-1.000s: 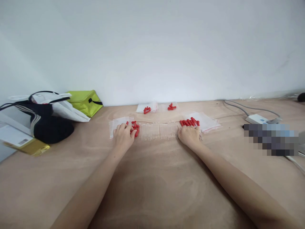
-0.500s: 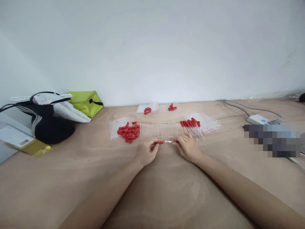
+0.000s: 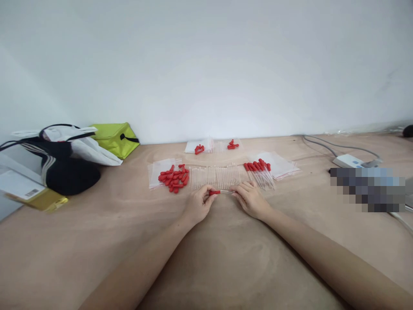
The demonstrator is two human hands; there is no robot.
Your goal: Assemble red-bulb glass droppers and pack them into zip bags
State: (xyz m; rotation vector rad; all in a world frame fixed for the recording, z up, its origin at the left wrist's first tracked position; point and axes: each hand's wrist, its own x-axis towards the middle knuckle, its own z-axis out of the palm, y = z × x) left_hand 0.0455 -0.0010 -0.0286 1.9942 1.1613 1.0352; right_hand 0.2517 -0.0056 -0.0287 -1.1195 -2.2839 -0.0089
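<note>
Between thumb and fingers, my left hand (image 3: 199, 204) pinches a red rubber dropper bulb (image 3: 214, 192). My right hand (image 3: 251, 199) is closed on a thin clear glass dropper tube (image 3: 226, 191), whose left end meets the bulb's mouth; how far it sits inside cannot be made out. Just beyond my hands, loose clear tubes lie in two rows, a left row (image 3: 202, 176) and a right row (image 3: 228, 175). Left of them is a heap of red bulbs (image 3: 174, 177) on plastic bags. Right of them lie several droppers with red bulbs fitted (image 3: 263, 174).
Clear zip bags (image 3: 280, 165) lie at the right. Small bags with red bulbs (image 3: 199, 149) are near the wall. A black cap (image 3: 71, 174), a lime-green bag (image 3: 112, 140) and a yellow box (image 3: 41, 200) stand left. A power strip (image 3: 348, 161) with cable lies right.
My right hand has moved slightly left with the glass tube, closing the gap, so the tube's end now meets the red bulb. My left hand has hardly moved.
</note>
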